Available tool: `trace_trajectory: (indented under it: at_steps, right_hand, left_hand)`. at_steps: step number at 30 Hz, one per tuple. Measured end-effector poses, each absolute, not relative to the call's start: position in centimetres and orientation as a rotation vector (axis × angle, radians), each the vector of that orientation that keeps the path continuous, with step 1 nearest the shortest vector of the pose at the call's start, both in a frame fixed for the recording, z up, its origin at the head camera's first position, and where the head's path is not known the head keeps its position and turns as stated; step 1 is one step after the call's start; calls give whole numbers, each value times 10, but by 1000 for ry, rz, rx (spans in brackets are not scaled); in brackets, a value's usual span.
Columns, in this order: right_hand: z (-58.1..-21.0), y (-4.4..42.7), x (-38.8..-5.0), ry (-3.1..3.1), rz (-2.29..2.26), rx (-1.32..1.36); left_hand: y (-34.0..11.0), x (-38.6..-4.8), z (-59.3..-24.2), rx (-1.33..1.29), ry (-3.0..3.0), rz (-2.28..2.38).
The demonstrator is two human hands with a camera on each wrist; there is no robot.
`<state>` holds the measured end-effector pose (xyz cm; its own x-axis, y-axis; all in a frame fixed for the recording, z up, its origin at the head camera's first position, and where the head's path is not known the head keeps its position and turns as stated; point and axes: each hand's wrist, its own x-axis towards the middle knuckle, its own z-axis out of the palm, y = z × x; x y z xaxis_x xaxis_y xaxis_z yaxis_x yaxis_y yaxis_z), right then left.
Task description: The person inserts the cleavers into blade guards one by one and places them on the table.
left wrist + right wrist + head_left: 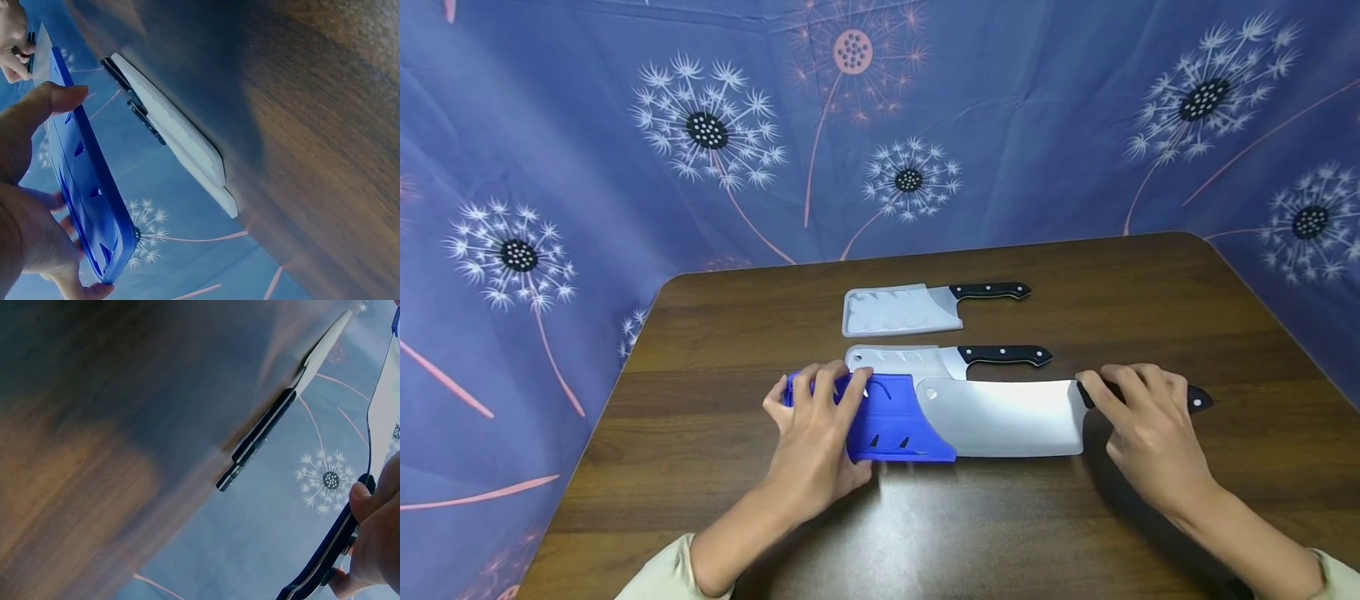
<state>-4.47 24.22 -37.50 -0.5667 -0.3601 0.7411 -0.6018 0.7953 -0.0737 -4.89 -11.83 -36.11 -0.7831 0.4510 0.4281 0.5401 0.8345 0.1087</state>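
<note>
A blue blade sheath (898, 417) is gripped by my left hand (815, 433), thumb on the near edge and fingers over the far one. Black-handled and broad-bladed, a cleaver (1007, 418) is held by its handle in my right hand (1153, 437). The tip end of its blade meets the sheath's slanted mouth; how deep it reaches inside I cannot tell. Both things are raised above the table, as the left wrist view shows with the sheath (94, 187) apart from the wood. In the right wrist view my thumb and fingers wrap the black handle (328, 550).
Two more black-handled knives in white sheaths lie on the brown wooden table (700, 467): one farther back (902, 310), the other (898, 360) just behind the blue sheath and partly hidden by it. A blue dandelion-patterned cloth (1000, 125) hangs behind the table.
</note>
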Motion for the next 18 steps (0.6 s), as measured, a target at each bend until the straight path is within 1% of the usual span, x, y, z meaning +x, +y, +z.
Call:
trace_trajectory:
  at_steps: [6,18]
  right_hand:
    - [-374,232,-48,-2194,389,752]
    - [-379,216,-49,-2232,404,714]
  left_hand:
    - [-110,-47,-362,-816,-2623,-273]
    - [-105,-51,-352,-760,-2626,-319]
